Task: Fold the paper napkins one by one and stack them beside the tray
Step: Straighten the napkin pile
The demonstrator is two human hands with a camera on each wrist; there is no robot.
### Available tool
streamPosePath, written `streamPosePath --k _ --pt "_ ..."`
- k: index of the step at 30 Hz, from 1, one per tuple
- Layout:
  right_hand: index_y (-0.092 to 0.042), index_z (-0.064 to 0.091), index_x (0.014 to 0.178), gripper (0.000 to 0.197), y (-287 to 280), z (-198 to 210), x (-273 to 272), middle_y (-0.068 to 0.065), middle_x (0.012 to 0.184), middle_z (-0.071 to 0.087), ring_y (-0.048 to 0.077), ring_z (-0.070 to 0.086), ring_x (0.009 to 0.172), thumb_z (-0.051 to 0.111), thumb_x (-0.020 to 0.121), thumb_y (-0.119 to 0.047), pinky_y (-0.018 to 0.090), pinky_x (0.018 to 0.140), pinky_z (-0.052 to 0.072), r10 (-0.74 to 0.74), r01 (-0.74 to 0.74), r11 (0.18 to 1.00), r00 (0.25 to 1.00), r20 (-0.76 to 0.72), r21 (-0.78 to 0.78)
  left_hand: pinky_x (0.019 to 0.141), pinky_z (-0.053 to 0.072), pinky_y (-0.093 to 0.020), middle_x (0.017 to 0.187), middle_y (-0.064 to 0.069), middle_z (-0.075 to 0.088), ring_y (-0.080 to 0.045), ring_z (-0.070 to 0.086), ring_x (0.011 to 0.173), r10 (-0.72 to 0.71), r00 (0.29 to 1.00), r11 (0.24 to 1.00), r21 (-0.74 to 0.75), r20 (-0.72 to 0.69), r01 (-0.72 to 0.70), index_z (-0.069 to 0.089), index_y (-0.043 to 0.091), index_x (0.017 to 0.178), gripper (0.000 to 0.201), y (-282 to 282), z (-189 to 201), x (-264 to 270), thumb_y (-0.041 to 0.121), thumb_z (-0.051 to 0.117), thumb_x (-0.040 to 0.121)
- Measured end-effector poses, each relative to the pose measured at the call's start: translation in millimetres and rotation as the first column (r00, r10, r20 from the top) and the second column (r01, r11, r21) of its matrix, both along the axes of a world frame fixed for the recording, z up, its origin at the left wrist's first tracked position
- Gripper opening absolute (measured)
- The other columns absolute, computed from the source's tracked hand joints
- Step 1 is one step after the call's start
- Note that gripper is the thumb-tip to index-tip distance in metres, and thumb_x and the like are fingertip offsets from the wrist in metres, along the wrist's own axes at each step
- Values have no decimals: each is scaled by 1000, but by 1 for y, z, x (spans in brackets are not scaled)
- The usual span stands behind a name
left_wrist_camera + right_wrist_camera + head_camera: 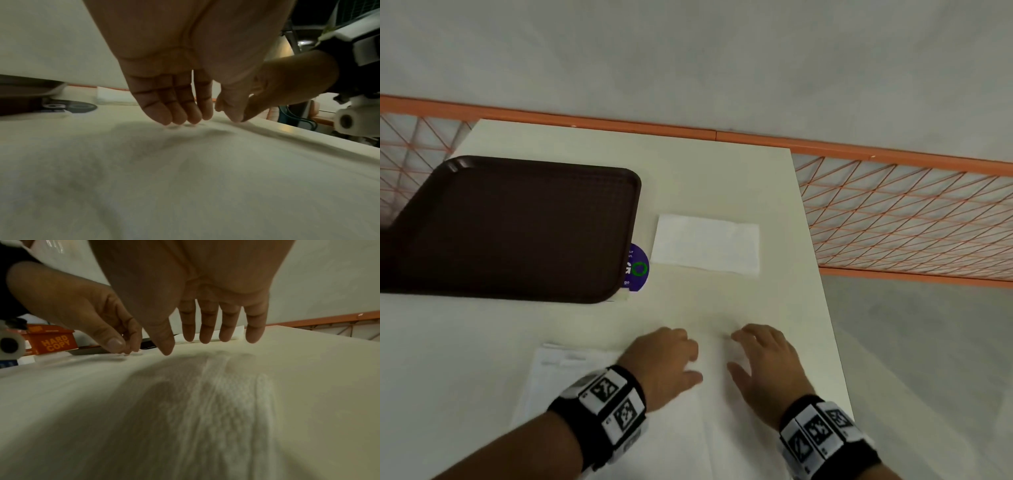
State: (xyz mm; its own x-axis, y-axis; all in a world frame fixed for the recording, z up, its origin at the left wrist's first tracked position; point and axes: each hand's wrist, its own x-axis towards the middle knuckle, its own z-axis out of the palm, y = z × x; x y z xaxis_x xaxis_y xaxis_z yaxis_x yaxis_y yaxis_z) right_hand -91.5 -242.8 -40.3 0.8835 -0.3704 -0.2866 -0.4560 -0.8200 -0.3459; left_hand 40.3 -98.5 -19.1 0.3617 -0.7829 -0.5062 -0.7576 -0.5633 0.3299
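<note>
A: Napkin [688,428] spread flat under both palms, on the table [722,171]. Finished one?

B: Folded napkin [707,245] well ahead of the fingertips, just beside the tray [517,226]. Tray ahead and to the left of the left hand [666,359]. Spare pile [558,373] under and left of the left wrist.

A: Hands?

B: Right hand [765,363] spread wide, fingers [207,331] straight, gripping nothing, tips at or just above the paper. Left harder to read: thumb and fingertips drawn close together at the far edge. Cannot tell whether pinching the paper or only touching it.

A: Risks?

B: Only a judgement: thin paper, easily torn or dragged if lifted at one corner against a pressing palm. Crooked fold likely from raising one side alone. Possibly a sheet of the pile snagged by the left wrist and pulled along.

A: Differences between views?

B: Layout only in the head view: tray, folded napkin, pile, purple sticker [638,269] half under the tray. Embossed weave and a raised ridge under the right palm only in the right wrist view, plus the left thumb side-on and an orange box [51,341] beyond the left hand. Left fingertips meeting the paper, with their shadows, only in the left wrist view.
</note>
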Motion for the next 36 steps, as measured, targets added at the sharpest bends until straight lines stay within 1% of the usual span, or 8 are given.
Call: streamPosePath --k 3,8,16,20,24,31,33,36 --pt "-26 54 131 40 11 4 -16 -7 133 50 19 42 128 55 92 -34 32 105 33 -13 14 1000 999 33 -25 95 42 -34 123 1 50 -19 46 115 -15 1000 997 73 7 15 52 17 126 49 5 -4 -24 50 52 91" --pt "-29 40 138 44 28 14 -31 -11 136 42 14 40 124 45 96 -40 27 102 35 -19 19 1000 999 -37 14 98 39 -35 124 -1 52 -22 48 114 127 991 987 91 31 -130 49 17 123 44 5 -5 -37 43 59 89" --pt "-25 32 142 65 24 8 -50 -7 138 41 17 42 124 57 88 -50 33 101 43 -233 255 958 959 -163 132 91 48 -38 127 -4 42 -27 52 112 309 951 942 128 20 -309 43 18 124 56 -7 -2 -45 32 73 80" --pt "-25 34 140 67 19 4 -50 -6 131 46 17 48 119 62 84 -51 34 98 44 -258 285 950 948 -189 132 97 41 -38 120 -1 55 -26 55 111 298 953 931 203 55 -303 44 20 121 55 -11 0 -40 38 72 78" --pt "-23 37 135 65 14 2 -46 -4 125 49 18 52 114 64 82 -50 35 95 46 -288 323 932 935 -209 164 99 33 -38 114 3 61 -22 56 109 252 964 933 243 91 -266 55 24 111 36 -16 5 -37 38 68 81" --pt "-22 47 131 59 2 5 -49 -4 119 52 13 53 106 65 83 -52 24 91 42 -302 331 908 942 -145 257 78 48 -25 106 -3 65 -19 61 93 270 940 960 -15 -211 -279 65 16 101 19 -4 14 -34 27 67 85" --pt "-21 48 132 61 -4 9 -48 -4 123 54 12 53 107 69 82 -48 21 89 40 -279 301 905 954 -114 301 78 52 -28 97 -2 70 -18 66 88 318 878 919 -113 -357 -379 68 14 96 15 4 16 -29 23 68 85" --pt "-22 57 120 46 -16 17 -40 -7 110 60 11 55 97 73 81 -39 17 77 39 -249 272 900 962 -109 342 84 56 -36 91 -3 74 -21 70 86 447 709 767 -174 -545 -618 67 12 94 9 20 12 -19 18 67 87"
